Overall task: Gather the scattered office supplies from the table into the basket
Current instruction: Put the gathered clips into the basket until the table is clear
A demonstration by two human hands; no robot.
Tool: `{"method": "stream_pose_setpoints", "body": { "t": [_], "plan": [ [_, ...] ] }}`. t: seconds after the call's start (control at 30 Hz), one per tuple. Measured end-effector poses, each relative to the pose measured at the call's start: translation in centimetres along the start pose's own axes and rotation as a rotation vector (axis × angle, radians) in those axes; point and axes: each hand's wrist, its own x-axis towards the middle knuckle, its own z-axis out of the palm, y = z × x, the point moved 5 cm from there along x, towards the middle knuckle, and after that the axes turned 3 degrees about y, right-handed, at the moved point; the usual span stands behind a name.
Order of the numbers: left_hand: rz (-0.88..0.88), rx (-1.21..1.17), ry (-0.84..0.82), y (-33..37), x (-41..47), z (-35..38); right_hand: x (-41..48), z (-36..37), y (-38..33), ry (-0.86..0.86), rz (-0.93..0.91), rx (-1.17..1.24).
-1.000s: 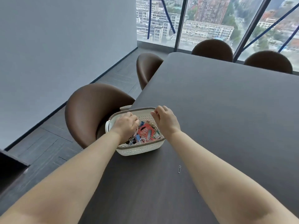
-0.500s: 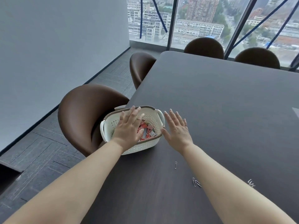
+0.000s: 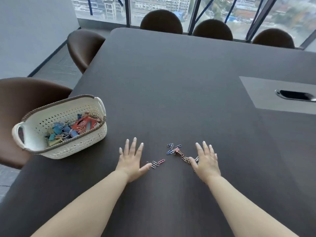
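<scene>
Both hands moved off the white perforated plastic basket [image 3: 80,146] to the dark tabletop [image 3: 171,82] | left hand [image 3: 130,157] flat, fingers released | right hand [image 3: 206,159] flat, fingers released, touching scattered coloured wire paper clips [image 3: 170,151] | basket left, holding coloured binder clips [image 3: 56,132]

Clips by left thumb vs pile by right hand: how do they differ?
Count: the left group is a few clips; the right pile has clearly more. Mix: the left group is silver paper clips plus one pink; the right pile has blue and silver ones and a pink binder clip. Both lie loose on the table, between the flat left hand and right hand, outside the basket.
</scene>
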Motion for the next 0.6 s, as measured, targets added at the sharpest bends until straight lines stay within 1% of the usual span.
{"method": "stream_pose_setpoints", "body": {
  "t": [0.07, 0.17, 0.27, 0.33, 0.53, 0.6],
  "plan": [
    [-0.034, 0.025, -0.091, 1.0, -0.3, 2.0, -1.0, 0.8, 3.1, -0.049, 0.068, -0.021],
    [-0.014, 0.019, -0.072, 3.0, 0.2, 2.9, -1.6, 2.0, 5.5, -0.115, 0.091, -0.039],
    [0.088, -0.029, -0.045, 5.7, 1.0, 3.3, -1.2, 3.3, 5.6, -0.143, 0.043, -0.093],
    [0.145, -0.030, -0.027, 7.1, 2.0, 3.5, -0.3, 3.8, 4.8, -0.136, -0.026, -0.116],
    [0.308, 0.025, 0.013, 10.1, 6.1, 3.2, 3.9, 4.5, 1.7, -0.113, -0.338, -0.134],
    [0.349, -0.007, 0.053, 10.5, 7.1, 2.8, 5.0, 4.4, 0.9, -0.102, -0.444, -0.115]
  ]
}}
